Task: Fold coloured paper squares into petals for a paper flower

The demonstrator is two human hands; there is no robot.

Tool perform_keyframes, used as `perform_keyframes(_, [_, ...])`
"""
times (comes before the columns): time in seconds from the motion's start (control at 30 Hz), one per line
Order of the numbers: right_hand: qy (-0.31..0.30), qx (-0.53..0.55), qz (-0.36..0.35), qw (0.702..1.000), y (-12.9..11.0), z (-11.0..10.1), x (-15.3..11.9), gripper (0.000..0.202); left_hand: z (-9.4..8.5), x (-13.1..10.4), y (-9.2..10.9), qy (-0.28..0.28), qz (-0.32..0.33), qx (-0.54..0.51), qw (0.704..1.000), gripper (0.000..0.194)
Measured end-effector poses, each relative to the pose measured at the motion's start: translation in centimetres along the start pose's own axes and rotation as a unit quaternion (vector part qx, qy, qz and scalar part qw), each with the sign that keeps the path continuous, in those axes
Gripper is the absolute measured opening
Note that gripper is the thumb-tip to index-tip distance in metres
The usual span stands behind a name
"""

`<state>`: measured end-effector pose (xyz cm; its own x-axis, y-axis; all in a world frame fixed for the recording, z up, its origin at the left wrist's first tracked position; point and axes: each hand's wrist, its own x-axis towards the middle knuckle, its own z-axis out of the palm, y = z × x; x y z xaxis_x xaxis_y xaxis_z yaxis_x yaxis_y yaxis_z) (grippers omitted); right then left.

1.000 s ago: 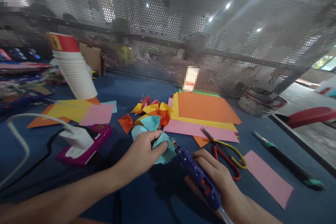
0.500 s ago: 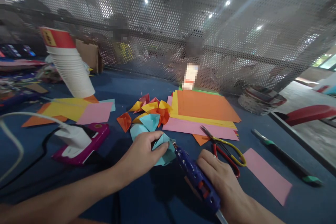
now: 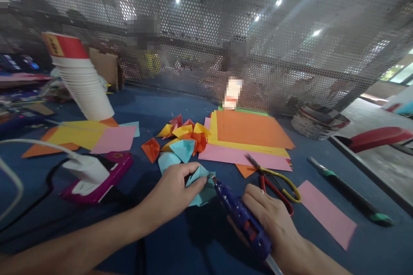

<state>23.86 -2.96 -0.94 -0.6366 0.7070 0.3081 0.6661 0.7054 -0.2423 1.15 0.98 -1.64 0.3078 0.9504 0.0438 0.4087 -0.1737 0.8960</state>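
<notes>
A folded light blue paper piece [image 3: 203, 193] is pinched between the thumb and fingers of my left hand [image 3: 179, 184]. My right hand [image 3: 266, 208] is wrapped round a dark blue glue gun [image 3: 237, 210], a clear glue stick [image 3: 273, 264] coming out of its back end. The nozzle touches, or nearly touches, the right edge of the blue paper. Just beyond my left hand lie several folded paper pieces, among them a light blue one [image 3: 183, 150], an orange one [image 3: 151, 149] and a yellow one [image 3: 201, 130].
Behind my right hand lie scissors [image 3: 274, 178] and stacked coloured paper [image 3: 254, 129]. A pink strip [image 3: 327, 215] and a utility knife [image 3: 351, 193] are at the right. Leftward are a purple power strip [image 3: 118, 167] with a charger [image 3: 85, 169], cables and leaning stacked paper cups [image 3: 82, 81].
The whole view has shifted slightly, so things appear a little further left. Both hands keep their holds, and the nozzle stays at the blue paper's edge.
</notes>
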Motion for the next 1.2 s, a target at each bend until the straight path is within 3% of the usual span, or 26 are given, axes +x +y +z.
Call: perform_keyframes(1.2, [0.031,0.001,-0.009,0.999,0.18,0.09,-0.44,0.017,0.09,-0.06,-0.19,-0.008,0.0,0.021,1.0,0.023])
